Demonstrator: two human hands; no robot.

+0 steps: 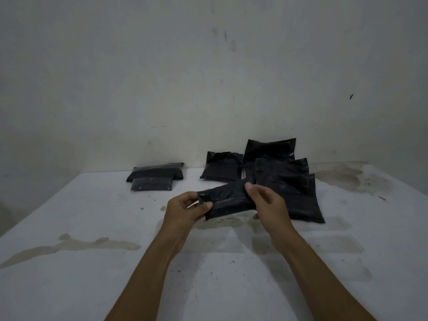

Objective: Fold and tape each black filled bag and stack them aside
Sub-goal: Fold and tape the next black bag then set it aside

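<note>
Between the two hands: a folded black plastic filled bag (228,199) is held up above the white stained tabletop (231,274), tilted so its right end sits higher than its left.
Left hand (185,210): grips the bag's left end, thumb curled over the near face at the lower left corner, the other fingers wrapped behind the bag and mostly hidden.
Right hand (266,200): pinches the bag's right end, thumb tip pressed on the upper right edge, the remaining fingers curled under and behind the lower edge.
Bag surface: a glossy band runs lengthwise across the near face between the two thumbs; whether it is tape or a crease, I cannot tell.
Just beyond the right fingers: a pile of unfolded black plastic filled bags (284,181), overlapping one another, the rearmost leaning on the pale wall (208,77).
Beyond and left of the left fingers, well apart: a small stack of folded black bags (155,174) near the wall, a wider one on top of a narrower one.
Below the hands: brownish stains on the tabletop.
</note>
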